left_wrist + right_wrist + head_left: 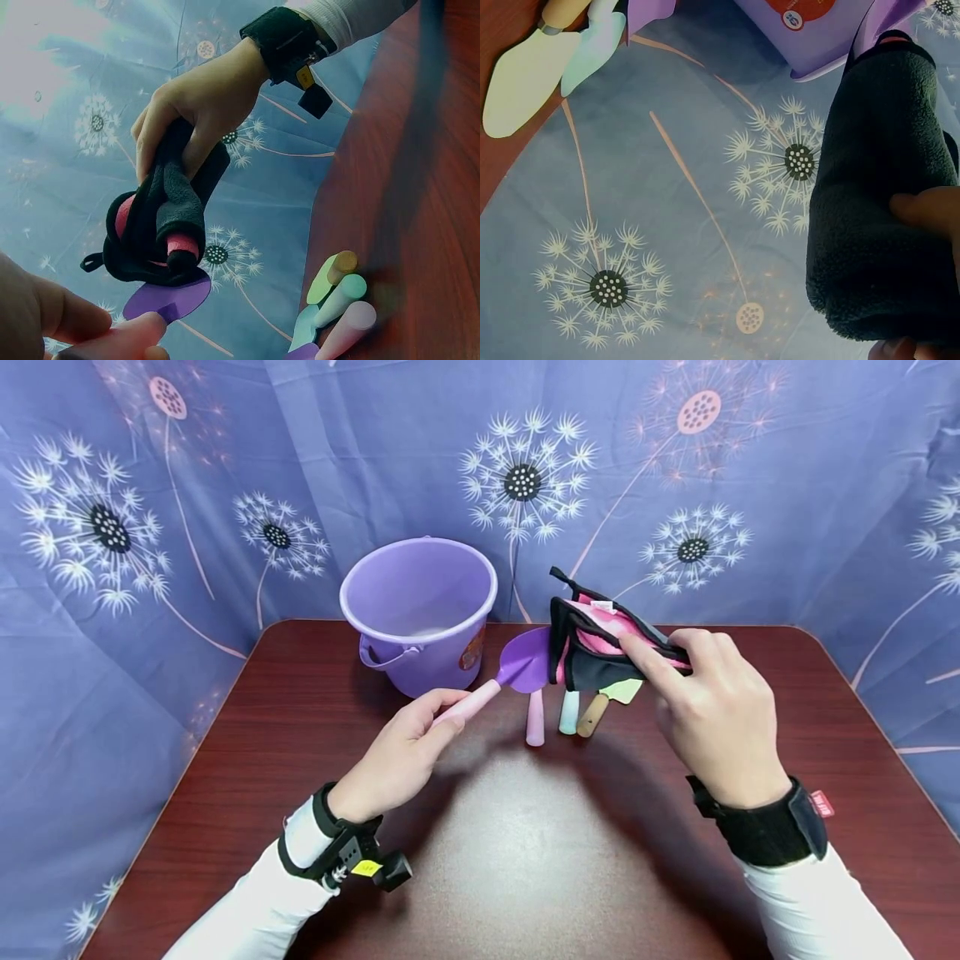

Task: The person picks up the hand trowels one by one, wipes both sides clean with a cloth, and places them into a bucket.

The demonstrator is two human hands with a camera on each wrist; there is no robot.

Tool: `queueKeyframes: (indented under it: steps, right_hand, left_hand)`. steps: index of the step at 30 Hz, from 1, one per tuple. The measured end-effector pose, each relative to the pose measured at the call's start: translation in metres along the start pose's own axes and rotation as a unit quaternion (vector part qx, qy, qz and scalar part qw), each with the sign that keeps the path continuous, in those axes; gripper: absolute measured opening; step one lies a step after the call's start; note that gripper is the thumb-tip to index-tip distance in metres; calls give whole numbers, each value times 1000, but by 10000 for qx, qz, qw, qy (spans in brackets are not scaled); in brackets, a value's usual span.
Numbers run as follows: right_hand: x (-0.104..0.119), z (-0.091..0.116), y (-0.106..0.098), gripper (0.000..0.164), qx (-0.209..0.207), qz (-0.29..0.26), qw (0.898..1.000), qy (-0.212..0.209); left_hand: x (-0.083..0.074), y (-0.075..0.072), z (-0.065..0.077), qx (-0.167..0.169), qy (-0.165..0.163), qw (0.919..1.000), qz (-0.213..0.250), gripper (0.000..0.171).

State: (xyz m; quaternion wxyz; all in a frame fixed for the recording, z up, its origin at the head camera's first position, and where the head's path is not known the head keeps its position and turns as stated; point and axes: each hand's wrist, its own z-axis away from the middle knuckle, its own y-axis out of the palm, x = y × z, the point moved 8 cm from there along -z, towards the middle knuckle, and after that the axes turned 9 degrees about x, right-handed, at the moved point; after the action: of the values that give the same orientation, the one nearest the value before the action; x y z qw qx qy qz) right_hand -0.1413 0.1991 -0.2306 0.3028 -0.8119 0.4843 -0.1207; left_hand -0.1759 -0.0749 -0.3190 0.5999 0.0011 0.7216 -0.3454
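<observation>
Pink-handled spade, centre of frame, grasped by the thumb and fingers of the left hand. Folded cloth, right of centre, gripped by the right hand; its contact with the blade, unclear. Purple bucket, upper centre. 3 hand tools, below the cloth. Advisable: handle steady, cloth snug, pressure even.

purple trowel against folded dark cloth

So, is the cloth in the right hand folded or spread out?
Folded. In the head view, the cloth is doubled over in the right hand, pink side showing between its black-edged layers.
</observation>
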Motion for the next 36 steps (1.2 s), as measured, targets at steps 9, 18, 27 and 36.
queueKeyframes:
  steps: [9, 18, 27, 36]
  right_hand:
    - [-10, 8, 7, 46, 384, -38, 9991, 202]
    - [-5, 14, 17, 45, 613, -270, 9976, 181]
    - [7, 16, 24, 43, 871, -452, 9952, -56]
    - [20, 14, 28, 45, 977, -541, 9929, -409]
  left_hand:
    - [0, 0, 0, 17, 81, 9997, 225, 32]
    - [-1, 0, 1, -41, 117, 9994, 310, 33]
    - [-2, -1, 1, -134, 233, 9994, 199, 34]
    - [-2, -2, 0, -142, 218, 9992, 288, 34]
